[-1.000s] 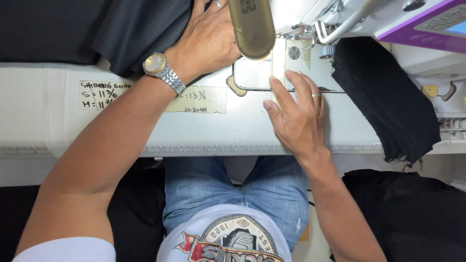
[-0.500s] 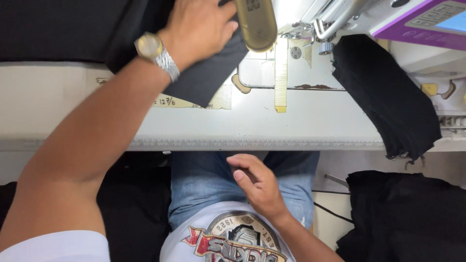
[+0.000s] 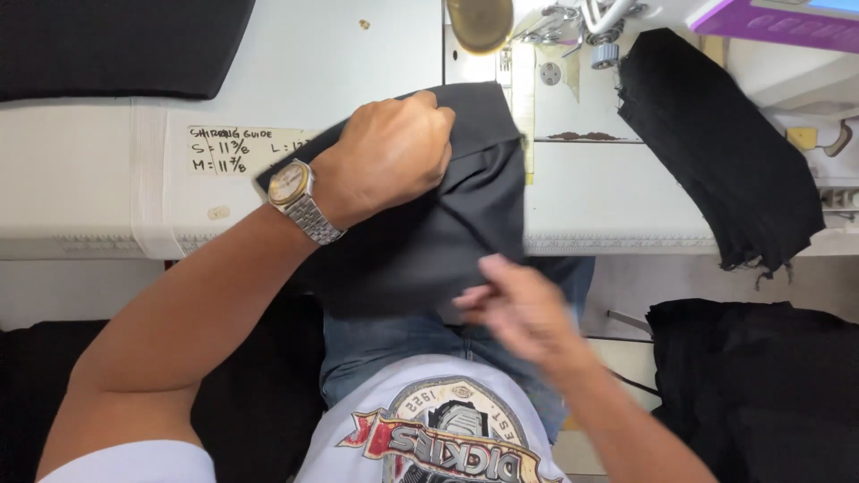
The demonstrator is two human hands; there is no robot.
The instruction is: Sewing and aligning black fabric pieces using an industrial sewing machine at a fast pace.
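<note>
Midway, the left hand [image 3: 389, 152] fists a black fabric piece [image 3: 429, 224] off the bench [image 3: 107, 197] while right-hand fingers [image 3: 479, 295] pinch its lower edge, not yet under the sewing machine [image 3: 573, 27].

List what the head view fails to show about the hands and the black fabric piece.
- Right hand: motion-blurred, so its grip on the black fabric piece cannot be told.
- Left hand: fingertips curl under, hidden by its own knuckles.
- Sewing machine: cut off by the top edge; needle not visible.
</note>
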